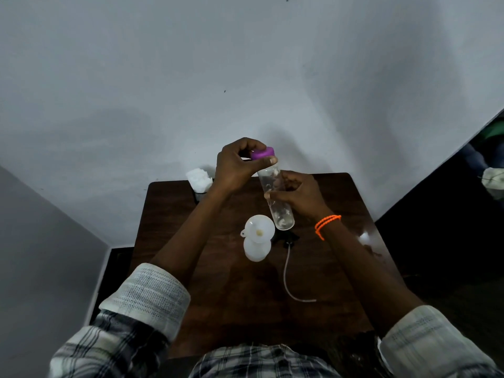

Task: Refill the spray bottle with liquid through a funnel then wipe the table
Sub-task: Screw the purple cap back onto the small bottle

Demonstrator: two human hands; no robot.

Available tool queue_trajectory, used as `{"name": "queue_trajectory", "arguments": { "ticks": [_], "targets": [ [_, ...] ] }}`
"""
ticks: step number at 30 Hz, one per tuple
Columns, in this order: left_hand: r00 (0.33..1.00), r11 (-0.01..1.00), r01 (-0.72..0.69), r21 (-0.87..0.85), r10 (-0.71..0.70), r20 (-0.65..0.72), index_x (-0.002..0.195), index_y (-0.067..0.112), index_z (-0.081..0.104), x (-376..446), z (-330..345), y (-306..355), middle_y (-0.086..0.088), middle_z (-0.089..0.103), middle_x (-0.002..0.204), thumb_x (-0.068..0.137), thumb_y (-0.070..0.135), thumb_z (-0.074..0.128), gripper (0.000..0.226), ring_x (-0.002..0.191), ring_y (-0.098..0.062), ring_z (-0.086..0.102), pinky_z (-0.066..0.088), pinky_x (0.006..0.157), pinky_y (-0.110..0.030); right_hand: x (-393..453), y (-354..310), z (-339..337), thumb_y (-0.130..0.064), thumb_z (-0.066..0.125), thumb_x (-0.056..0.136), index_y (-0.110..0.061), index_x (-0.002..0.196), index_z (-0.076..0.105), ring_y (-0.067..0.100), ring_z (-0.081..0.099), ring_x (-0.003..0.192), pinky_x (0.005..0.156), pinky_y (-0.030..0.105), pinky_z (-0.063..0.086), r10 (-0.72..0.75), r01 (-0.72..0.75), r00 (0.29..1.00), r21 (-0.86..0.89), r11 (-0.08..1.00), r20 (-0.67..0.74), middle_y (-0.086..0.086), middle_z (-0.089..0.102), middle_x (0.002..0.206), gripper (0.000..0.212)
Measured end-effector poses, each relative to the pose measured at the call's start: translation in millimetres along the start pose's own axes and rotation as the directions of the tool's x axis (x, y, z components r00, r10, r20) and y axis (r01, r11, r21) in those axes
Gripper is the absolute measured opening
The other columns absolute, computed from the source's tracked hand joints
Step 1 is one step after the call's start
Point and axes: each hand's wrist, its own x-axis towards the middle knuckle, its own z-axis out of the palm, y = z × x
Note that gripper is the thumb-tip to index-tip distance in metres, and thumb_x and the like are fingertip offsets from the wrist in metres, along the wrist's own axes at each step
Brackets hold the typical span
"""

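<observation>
On the surface (218, 309) a funnel (259, 229) sits in a bottle (257, 249), a sprayer head with its tube (289, 271) just right, tissues (199, 180) at the far left edge.

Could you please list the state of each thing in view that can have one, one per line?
Clear bottle: held tilted above the table, purple cap on.
Purple cap: gripped by the left hand.
Right hand: grips the bottle's body.
Spray bottle: upright, head off, funnel in its neck.
Spray head with tube: lying on the table.
</observation>
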Motion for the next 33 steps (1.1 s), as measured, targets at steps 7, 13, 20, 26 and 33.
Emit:
{"name": "queue_trajectory", "arguments": {
  "ticks": [7,13,20,26,33],
  "targets": [
    [0.996,0.982,0.093,-0.165,-0.090,0.023,0.116,0.008,0.073,-1.7,-6.8,-3.7,-0.004,0.076,0.112,0.079,0.010,0.085,0.039,0.102,-0.013,0.071,0.055,0.102,-0.043,-3.5,-6.5,0.1,-0.018,0.093,0.068,-0.022,0.092,0.078,0.022,0.075,0.089,0.087,0.049,0.061,0.022,-0.024,0.999,0.061,0.998,0.029,0.002,0.078,0.090,0.028],
    [0.986,0.955,0.163,-0.247,-0.163,0.023,0.112,0.014,0.074,-6.1,-4.5,-8.4,-0.005,0.076,0.106,0.069,0.037,0.089,0.051,0.103,-0.019,0.071,0.055,0.100,-0.050,-7.5,-15.5,4.7,-0.014,0.094,0.064,-0.031,0.084,0.076,0.014,0.074,0.083,0.084,0.042,0.062,0.008,-0.009,1.000,0.031,0.999,0.020,-0.008,0.076,0.082,0.032],
    [0.987,0.959,0.155,-0.236,-0.161,-0.006,0.109,0.011,0.075,-4.5,-3.3,-2.7,-0.005,0.077,0.104,0.070,0.025,0.093,0.045,0.101,-0.023,0.072,0.057,0.096,-0.049,-8.1,-15.0,11.0,-0.020,0.096,0.063,-0.030,0.091,0.077,0.013,0.075,0.086,0.083,0.036,0.062,-0.006,0.006,1.000,-0.002,1.000,-0.020,-0.007,0.077,0.086,0.036],
    [0.983,0.971,0.141,-0.191,-0.161,-0.094,0.103,0.018,0.076,-4.1,-4.3,-1.9,0.003,0.077,0.100,0.067,0.032,0.095,0.044,0.095,-0.016,0.073,0.060,0.088,-0.034,-5.7,-11.9,15.0,-0.024,0.095,0.062,-0.022,0.100,0.079,0.008,0.075,0.084,0.081,0.035,0.062,-0.014,0.011,0.999,-0.082,0.997,-0.036,-0.006,0.078,0.089,0.042],
    [0.993,0.973,0.117,-0.197,-0.120,-0.005,0.110,0.014,0.076,-4.5,-11.7,-6.0,-0.001,0.077,0.108,0.072,0.021,0.092,0.042,0.103,-0.019,0.072,0.058,0.094,-0.036,-4.7,-14.3,14.9,-0.019,0.096,0.062,-0.022,0.096,0.078,0.012,0.076,0.086,0.080,0.031,0.061,0.011,-0.011,1.000,0.007,1.000,-0.027,-0.004,0.079,0.090,0.038]
  ]
}}
